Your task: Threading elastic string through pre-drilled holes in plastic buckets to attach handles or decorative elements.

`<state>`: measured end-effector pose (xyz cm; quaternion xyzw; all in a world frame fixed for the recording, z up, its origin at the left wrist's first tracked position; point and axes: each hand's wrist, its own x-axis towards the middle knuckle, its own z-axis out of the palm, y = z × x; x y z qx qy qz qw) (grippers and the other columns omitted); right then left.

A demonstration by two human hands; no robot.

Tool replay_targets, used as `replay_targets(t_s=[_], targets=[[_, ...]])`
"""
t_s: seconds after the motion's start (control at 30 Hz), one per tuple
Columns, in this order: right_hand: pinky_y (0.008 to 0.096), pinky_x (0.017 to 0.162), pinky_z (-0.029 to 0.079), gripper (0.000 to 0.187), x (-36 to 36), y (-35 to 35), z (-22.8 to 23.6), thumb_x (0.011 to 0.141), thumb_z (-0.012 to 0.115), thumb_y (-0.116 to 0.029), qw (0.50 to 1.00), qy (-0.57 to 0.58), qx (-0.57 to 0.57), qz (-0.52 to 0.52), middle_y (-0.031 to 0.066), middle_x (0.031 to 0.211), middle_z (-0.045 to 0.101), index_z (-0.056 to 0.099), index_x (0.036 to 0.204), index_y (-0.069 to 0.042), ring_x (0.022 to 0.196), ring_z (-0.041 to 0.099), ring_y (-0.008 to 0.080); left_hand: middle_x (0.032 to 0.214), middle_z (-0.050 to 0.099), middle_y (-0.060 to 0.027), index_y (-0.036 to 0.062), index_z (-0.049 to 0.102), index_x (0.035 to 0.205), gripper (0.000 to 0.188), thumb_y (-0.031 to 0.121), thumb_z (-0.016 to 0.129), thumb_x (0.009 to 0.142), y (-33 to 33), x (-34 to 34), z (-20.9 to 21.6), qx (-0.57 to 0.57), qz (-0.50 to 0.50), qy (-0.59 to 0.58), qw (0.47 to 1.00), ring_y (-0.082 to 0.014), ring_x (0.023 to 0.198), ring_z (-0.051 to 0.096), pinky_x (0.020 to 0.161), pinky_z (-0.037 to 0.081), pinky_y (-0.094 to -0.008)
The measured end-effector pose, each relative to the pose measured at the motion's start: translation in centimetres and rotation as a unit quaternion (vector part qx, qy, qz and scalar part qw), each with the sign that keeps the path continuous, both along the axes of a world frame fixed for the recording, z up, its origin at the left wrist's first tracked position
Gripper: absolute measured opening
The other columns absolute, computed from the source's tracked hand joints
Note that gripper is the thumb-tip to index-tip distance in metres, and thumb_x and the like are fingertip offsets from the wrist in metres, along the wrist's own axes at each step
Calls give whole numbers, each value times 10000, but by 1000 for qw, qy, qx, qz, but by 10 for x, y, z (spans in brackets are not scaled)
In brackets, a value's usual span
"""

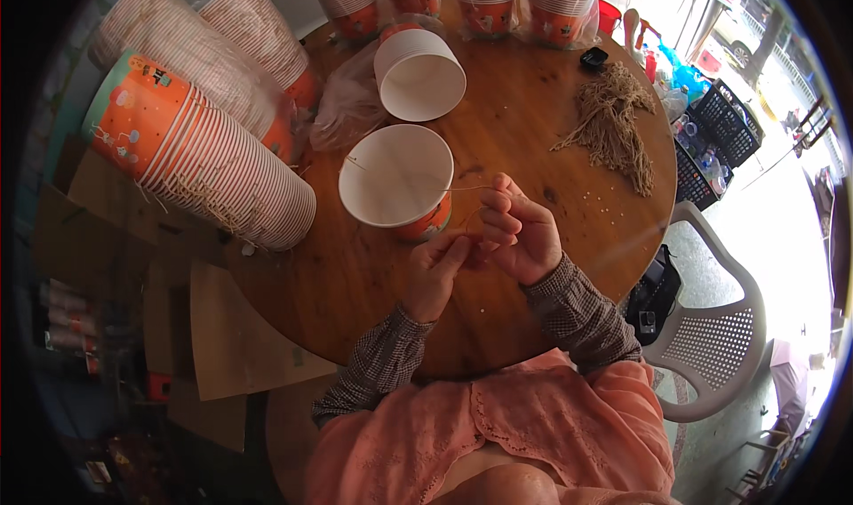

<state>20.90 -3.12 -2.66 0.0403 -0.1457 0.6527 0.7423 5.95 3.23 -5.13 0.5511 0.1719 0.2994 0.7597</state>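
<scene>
In front of me on the round table stands a white-lined orange paper bucket [395, 163]. A thin tan string [466, 188] runs from it to my right hand [526, 231], whose curled fingers pinch it. Close beside, my left hand [433, 274] is closed, thumb against forefinger, on the string where it loops down between the hands. The string's lower end is hidden by my fingers. A small bit of string shows at the bucket's left rim. Behind it, another white paper bucket [422, 79] lies tipped with its mouth toward me. A heap of cut strings [617, 119] lies at the right.
Long stacks of nested buckets [222, 159] lean at the left, some wrapped in plastic. More wrapped stacks [484, 3] line the table's far edge. A small black object [593, 58] sits by the string heap. Right of the table [524, 105] are a plastic chair [711, 327] and black crates [724, 119].
</scene>
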Motion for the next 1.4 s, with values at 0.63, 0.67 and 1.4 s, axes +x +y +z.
replay_targets(t_s=[0.63, 0.67, 1.4], targets=[[254, 610, 536, 202, 1, -10, 9, 989, 533, -162, 771, -604, -130, -153, 55, 827, 642, 531, 1102, 5, 662, 630, 107, 812, 619, -66, 59, 649, 876, 91, 31, 655, 789, 29, -13, 52, 680, 101, 123, 716, -266, 742, 620, 658, 500, -379], [248, 602, 529, 188, 4, -9, 11, 980, 552, -159, 780, -596, -147, -124, 43, 800, 635, 544, 1075, 3, 658, 625, 99, 812, 619, -66, 59, 649, 876, 91, 31, 655, 789, 31, -13, 55, 679, 101, 124, 717, -266, 742, 620, 658, 500, -379], [193, 609, 431, 114, 54, 70, 43, 885, 681, -102, 693, -681, -70, -225, -49, 773, 596, 660, 931, -1, 700, 496, 8, 824, 614, -79, 13, 600, 819, 151, 6, 739, 759, 98, 33, 80, 541, 187, 85, 815, -236, 736, 625, 630, 498, -341]])
